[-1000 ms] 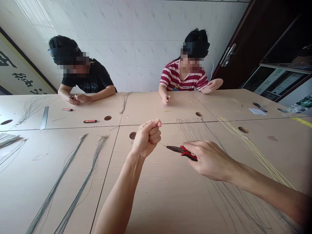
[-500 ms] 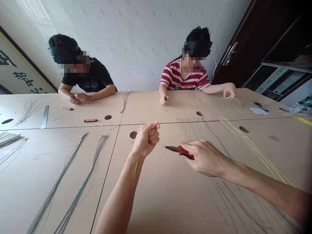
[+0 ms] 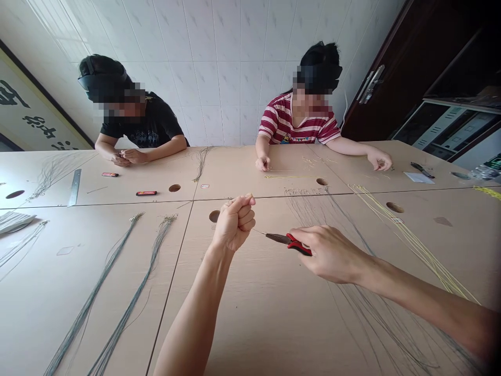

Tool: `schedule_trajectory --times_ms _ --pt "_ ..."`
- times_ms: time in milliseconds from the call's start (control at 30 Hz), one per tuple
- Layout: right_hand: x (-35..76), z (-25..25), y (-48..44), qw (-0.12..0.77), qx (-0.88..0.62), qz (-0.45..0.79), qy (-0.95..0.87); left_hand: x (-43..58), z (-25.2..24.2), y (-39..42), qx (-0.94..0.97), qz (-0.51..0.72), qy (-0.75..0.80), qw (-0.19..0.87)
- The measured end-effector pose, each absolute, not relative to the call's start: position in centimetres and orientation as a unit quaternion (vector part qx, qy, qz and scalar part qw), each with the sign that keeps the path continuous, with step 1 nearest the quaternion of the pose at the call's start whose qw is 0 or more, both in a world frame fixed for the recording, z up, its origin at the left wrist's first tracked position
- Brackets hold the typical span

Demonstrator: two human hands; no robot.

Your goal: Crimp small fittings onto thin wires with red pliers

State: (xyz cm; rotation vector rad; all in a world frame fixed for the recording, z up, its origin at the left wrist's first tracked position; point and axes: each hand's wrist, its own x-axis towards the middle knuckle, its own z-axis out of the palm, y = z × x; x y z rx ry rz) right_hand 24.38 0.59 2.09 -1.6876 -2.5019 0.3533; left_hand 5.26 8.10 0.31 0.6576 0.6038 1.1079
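Note:
My left hand [image 3: 236, 222] is closed in a fist above the table, and a thin cord [image 3: 259, 231] comes out of it on the right. My right hand [image 3: 331, 255] is wrapped round red-and-black pliers [image 3: 291, 242]. The jaws of the pliers point left and meet the far end of the short stretch of cord. Whatever small part sits at the jaw tips is too tiny to make out. Under and beyond my right hand lie loose dark cords [image 3: 364, 318] spread over the table.
Two bundles of grey-green cords [image 3: 97, 284] [image 3: 139, 287] lie at the left. Yellow cords [image 3: 422, 244] stretch along the right. Round holes [image 3: 214, 215] pierce the table [image 3: 266, 324]. Across it sit two people, one in black [image 3: 156, 120], one in stripes [image 3: 274, 117]. A ruler [image 3: 74, 187] lies far left.
My hands and the pliers hold nearly the same position. The hand of the person in stripes, on the right, has shifted right and lower. The view has turned very slightly.

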Motion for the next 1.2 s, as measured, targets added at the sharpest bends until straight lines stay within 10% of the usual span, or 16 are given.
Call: schedule_trajectory --times_ms 1200 --pt "23.3 0.8 1.0 0.086 -0.555 0.199 -0.803 5.5 0.7 7.6 0.365 0.523 0.294 0.712"
